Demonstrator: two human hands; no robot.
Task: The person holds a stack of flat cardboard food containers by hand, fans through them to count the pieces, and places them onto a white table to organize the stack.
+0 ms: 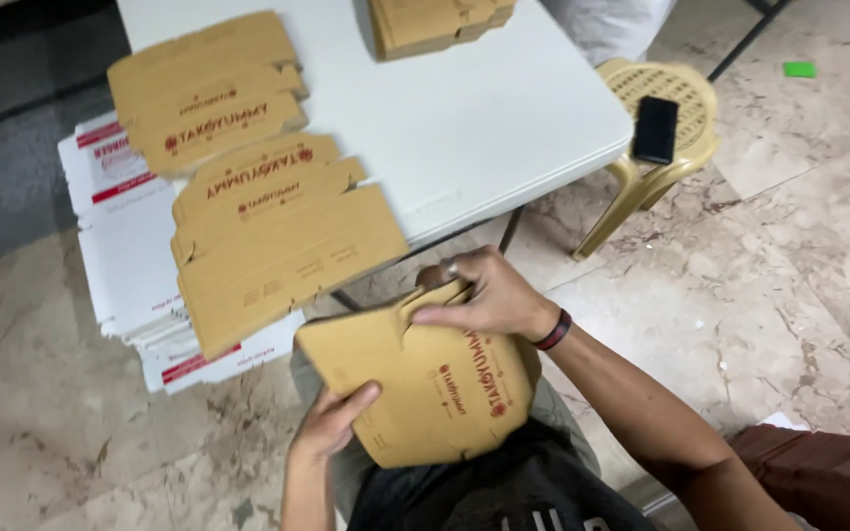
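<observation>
I hold a flat brown cardboard box blank (415, 379) with red print over my lap. My left hand (332, 423) grips its lower left edge, thumb on top. At the top edge, my right hand (479, 293) presses down on a flap; it wears a ring and a dark wristband. Both hands are shut on the same blank.
A white table (464, 118) carries flat brown blanks (277, 231), another stack (204, 88) and a pile at the far edge (435, 25). White flat cartons (130, 256) lie stacked on the floor. A yellow plastic stool (676, 123) holds a black phone (655, 129). A green scrap (799, 69) lies on the floor.
</observation>
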